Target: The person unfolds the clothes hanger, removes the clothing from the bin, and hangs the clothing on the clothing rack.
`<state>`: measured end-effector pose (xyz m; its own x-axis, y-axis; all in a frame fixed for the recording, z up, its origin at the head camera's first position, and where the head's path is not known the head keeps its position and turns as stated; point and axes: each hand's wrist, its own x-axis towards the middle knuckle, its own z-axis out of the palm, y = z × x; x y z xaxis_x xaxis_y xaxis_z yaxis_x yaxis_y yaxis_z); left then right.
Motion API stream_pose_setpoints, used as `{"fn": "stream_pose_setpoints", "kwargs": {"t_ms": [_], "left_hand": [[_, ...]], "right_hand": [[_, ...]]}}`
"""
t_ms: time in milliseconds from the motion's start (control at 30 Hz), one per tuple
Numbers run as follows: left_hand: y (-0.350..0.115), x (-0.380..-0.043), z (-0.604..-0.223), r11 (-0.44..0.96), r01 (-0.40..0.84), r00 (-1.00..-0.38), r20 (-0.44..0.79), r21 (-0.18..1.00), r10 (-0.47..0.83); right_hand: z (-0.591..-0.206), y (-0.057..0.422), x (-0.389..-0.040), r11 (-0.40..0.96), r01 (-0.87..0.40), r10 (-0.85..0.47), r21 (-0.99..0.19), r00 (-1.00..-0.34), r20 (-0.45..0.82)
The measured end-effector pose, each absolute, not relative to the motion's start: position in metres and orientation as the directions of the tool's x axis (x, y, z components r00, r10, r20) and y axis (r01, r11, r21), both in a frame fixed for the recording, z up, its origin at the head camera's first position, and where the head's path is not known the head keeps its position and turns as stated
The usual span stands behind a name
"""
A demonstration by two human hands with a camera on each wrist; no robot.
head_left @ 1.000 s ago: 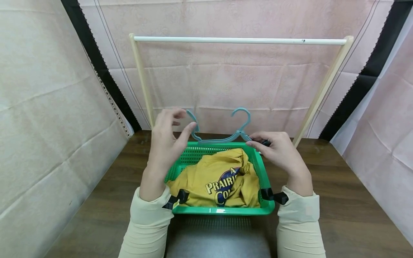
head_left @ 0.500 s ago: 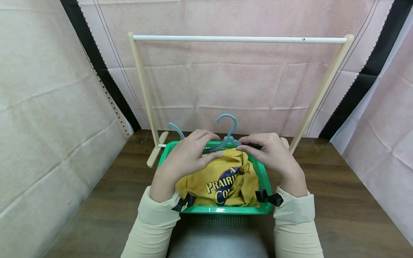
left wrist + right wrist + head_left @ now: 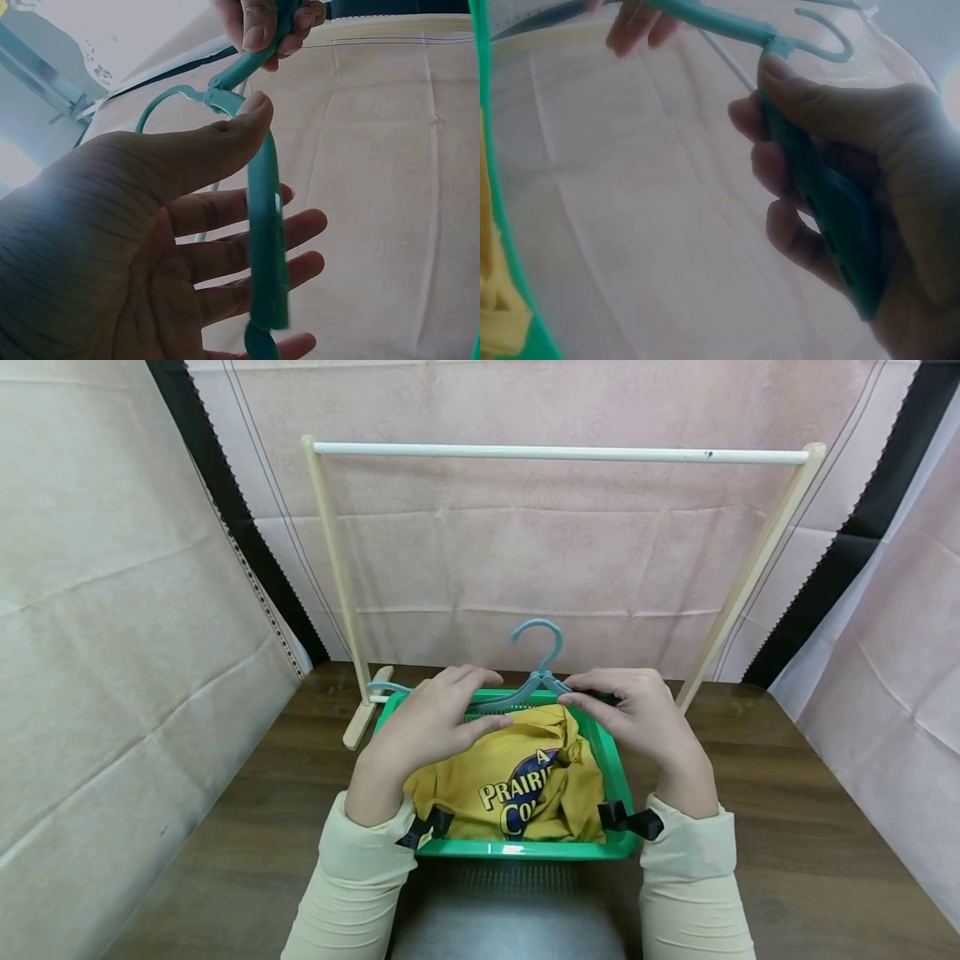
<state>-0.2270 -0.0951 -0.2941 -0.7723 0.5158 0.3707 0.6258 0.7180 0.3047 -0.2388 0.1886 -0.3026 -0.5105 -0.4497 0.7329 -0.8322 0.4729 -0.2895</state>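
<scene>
A light-blue plastic hanger (image 3: 542, 677) with a curved hook hovers over the back rim of a green basket (image 3: 619, 760). My right hand (image 3: 633, 710) grips its right arm, thumb in front and fingers curled behind, as the right wrist view confirms. My left hand (image 3: 438, 718) is at the left arm of the hanger (image 3: 266, 225); the fingers lie fairly straight behind it and the thumb crosses in front. A jointed end piece (image 3: 387, 687) sticks out to the left past that hand. In the basket lies a crumpled yellow shirt (image 3: 517, 777) with printed lettering.
Behind the basket stands a rack with a white crossbar (image 3: 555, 452) and pale side posts (image 3: 341, 568). Its left foot (image 3: 367, 710) rests on the brown wooden table (image 3: 787, 827). Pale cloth (image 3: 540, 552) hangs at the back and sides.
The hanger's left end piece, pointing up a second ago, has swung down and outward to the left. My left hand has moved right and lower, along the hanger. My right hand keeps its grip.
</scene>
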Motion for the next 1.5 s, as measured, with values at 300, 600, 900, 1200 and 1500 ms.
{"fn": "stream_pose_setpoints", "kwargs": {"t_ms": [300,600,900,1200,1500], "left_hand": [[-0.098,-0.231,-0.295,0.687,0.625,-0.779,0.348,0.371,0.522],[-0.096,-0.233,-0.295,0.688,0.672,-0.734,0.374,0.275,0.567],[-0.095,-0.233,-0.295,0.670,0.693,-0.717,0.348,0.266,0.604],[-0.098,-0.234,-0.295,0.665,0.696,-0.714,0.357,0.270,0.603],[-0.099,-0.233,-0.294,0.662,0.696,-0.715,0.349,0.279,0.605]], "right_hand": [[-0.301,0.191,-0.240,0.421,-0.853,-0.388,-0.307,-0.475,0.790],[-0.302,0.187,-0.239,0.404,-0.845,-0.419,-0.351,-0.512,0.750],[-0.299,0.184,-0.231,0.546,-0.747,-0.411,-0.379,-0.633,0.656],[-0.299,0.191,-0.233,0.524,-0.745,-0.456,-0.413,-0.655,0.603],[-0.301,0.195,-0.235,0.508,-0.754,-0.485,-0.417,-0.650,0.585]]}}
